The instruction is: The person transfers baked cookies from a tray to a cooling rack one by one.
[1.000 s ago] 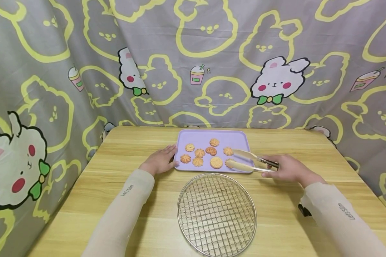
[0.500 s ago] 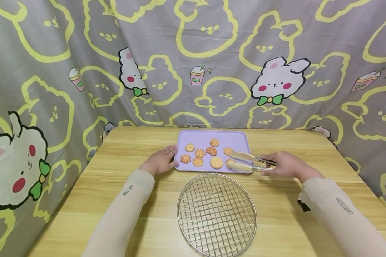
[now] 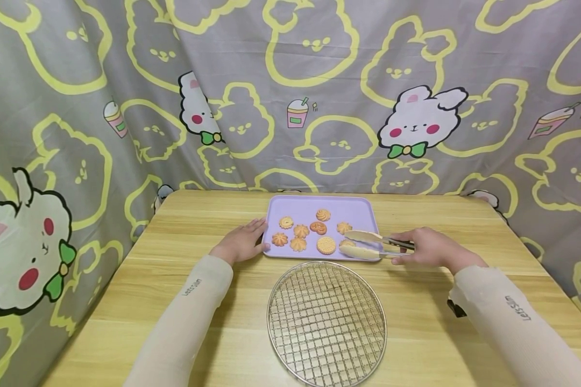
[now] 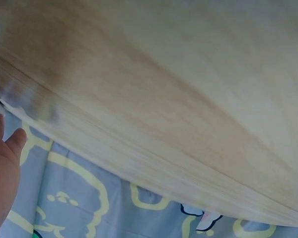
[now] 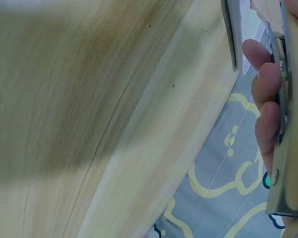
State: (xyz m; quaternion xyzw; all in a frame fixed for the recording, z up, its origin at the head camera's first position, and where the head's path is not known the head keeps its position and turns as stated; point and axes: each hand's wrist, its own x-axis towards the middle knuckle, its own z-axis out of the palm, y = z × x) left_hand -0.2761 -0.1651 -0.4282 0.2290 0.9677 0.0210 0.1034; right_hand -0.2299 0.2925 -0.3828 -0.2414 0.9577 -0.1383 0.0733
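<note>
A lilac tray (image 3: 358, 207) holds several cookies of different shapes, among them a round cookie (image 3: 326, 245) and a pretzel-shaped cookie (image 3: 318, 228). My right hand (image 3: 428, 247) grips metal tongs (image 5: 283, 148) with cream tips. Those tips reach over the tray's front right corner; the lower one partly covers a cookie (image 3: 347, 243), and the upper one lies just below a flower-shaped cookie (image 3: 344, 228). My left hand (image 3: 242, 240) rests against the tray's left edge with its fingers extended. At the left wrist view's border only part of the left hand (image 4: 5, 163) shows.
A round wire rack (image 3: 326, 322) lies on the wooden table (image 3: 431, 333) in front of the tray. Behind the table hangs a grey patterned curtain (image 3: 252, 54), which also runs along both sides.
The tongs have shifted slightly left over the tray with my right hand, and their tips have come closer together. My left hand stays at the tray's edge.
</note>
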